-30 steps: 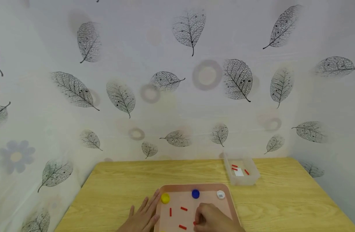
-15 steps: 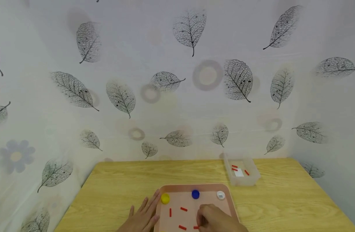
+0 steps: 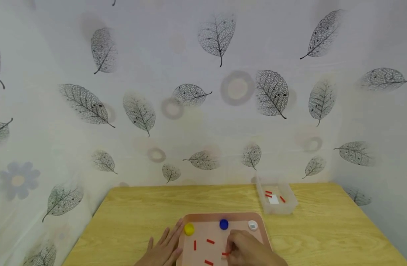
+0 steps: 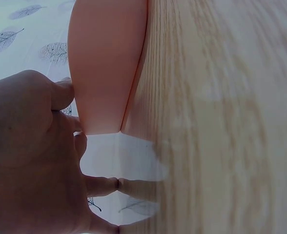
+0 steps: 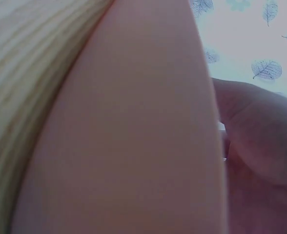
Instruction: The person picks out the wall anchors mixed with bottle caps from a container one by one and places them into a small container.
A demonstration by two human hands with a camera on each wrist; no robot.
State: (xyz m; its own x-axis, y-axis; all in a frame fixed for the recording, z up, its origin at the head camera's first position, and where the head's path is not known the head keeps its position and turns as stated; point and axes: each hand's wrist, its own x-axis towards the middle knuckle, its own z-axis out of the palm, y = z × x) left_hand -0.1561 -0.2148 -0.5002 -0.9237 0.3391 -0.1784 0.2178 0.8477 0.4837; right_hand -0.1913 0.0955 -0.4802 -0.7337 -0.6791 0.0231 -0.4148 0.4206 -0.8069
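Observation:
In the head view a pink tray (image 3: 223, 218) lies at the table's front. My left hand (image 3: 161, 251), fingers straight and spread, rests along its left edge; the left wrist view has this hand (image 4: 31, 151) against the outer wall, fingertips on the wood. Over the tray's right half, my right hand (image 3: 246, 249) pinches a short red stick (image 3: 225, 254) that points left, its right end hidden by the fingers. Loose in the tray are more red sticks (image 3: 210, 241). In the right wrist view the tray wall (image 5: 129, 122) covers most of my right hand (image 5: 265, 136).
A yellow cap (image 3: 189, 229), a blue cap (image 3: 224, 224) and a white cap (image 3: 252, 225) line the tray's far side. Behind the tray at right stands a clear plastic box (image 3: 279, 208) with red sticks and a white paper. A leaf-patterned curtain (image 3: 203, 125) hangs behind the table (image 3: 143, 199).
My right hand has shifted slightly right, and the red stick at its fingertips now shows more of its length, a little raised above the tray floor. The left hand has stayed in place.

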